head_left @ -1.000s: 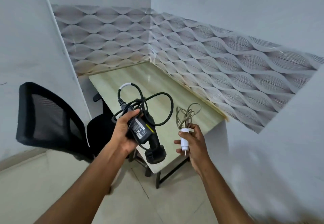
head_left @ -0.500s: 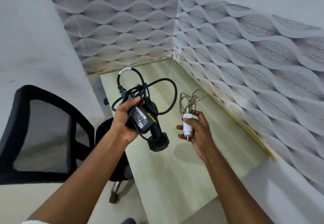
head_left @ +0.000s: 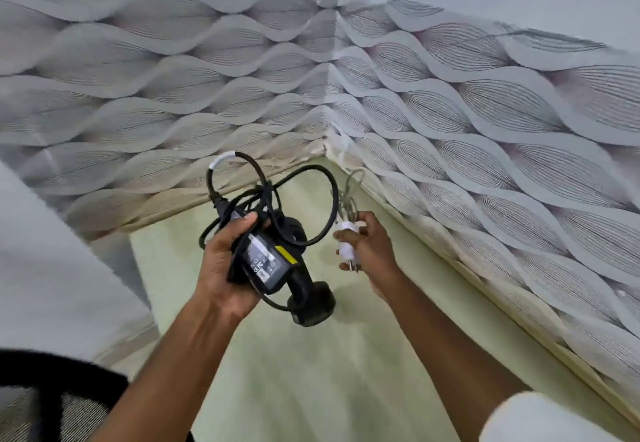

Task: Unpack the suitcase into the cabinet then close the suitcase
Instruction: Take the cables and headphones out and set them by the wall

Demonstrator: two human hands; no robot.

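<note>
Two hands full: left hand (head_left: 221,265) grips black adapter (head_left: 266,263), right hand (head_left: 372,251) pinches white charger (head_left: 347,246); its blurry cable (head_left: 349,195) might snag.

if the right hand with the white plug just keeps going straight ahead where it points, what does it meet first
Probably the patterned wall panel near the corner. The right hand, gripping the white plug, points forward over the pale green desk, with nothing visible between. Depth is hard to judge, so it might touch the desk's back edge first.

Both hands have carried the black adapter (head_left: 266,263) and white charger (head_left: 347,247) farther over the desk (head_left: 311,372).
</note>
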